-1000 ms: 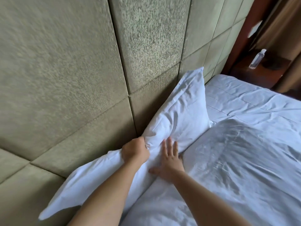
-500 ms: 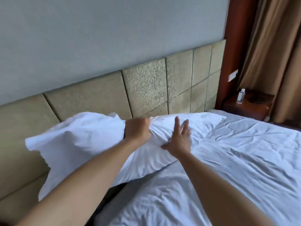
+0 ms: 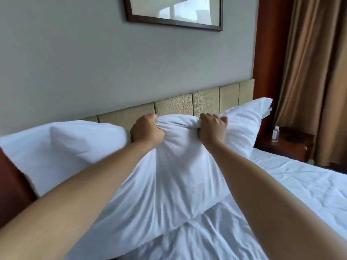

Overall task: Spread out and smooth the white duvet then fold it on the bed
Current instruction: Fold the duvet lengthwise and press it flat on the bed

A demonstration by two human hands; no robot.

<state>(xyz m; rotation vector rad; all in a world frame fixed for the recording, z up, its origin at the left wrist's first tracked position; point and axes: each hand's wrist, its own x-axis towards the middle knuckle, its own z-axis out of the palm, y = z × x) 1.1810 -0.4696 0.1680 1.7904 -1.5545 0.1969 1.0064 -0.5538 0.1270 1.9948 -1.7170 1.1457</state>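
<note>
The grey wall (image 3: 75, 62) is seen across the far side, with the lower edge of a dark-framed picture (image 3: 174, 10) hung at the top centre. Brown curtains (image 3: 309, 72) are seen at the far right, beside a red-brown wooden panel (image 3: 270, 53). A padded beige headboard (image 3: 206, 104) is run along the base of the wall. The bed (image 3: 319, 184) is covered by the white duvet (image 3: 281, 194), which is spread over the right and near parts of the scene and is creased in the near centre. A white pillow (image 3: 178, 175) is held up over the duvet in the centre, in front of the headboard, with its top edge bunched. A second white pillow (image 3: 75, 147) is seen at the left, against the headboard, partly behind the left forearm. A dark wooden nightstand (image 3: 293, 143) is placed at the far right of the bed, and a small clear bottle (image 3: 275, 134) is stood upright on it.

The left hand (image 3: 146, 131) is clenched, with pillow fabric gathered in the fist at the top edge. The right hand (image 3: 212, 126) is likewise curled tightly on the same edge, just to the right. The duvet is touched by neither hand.
</note>
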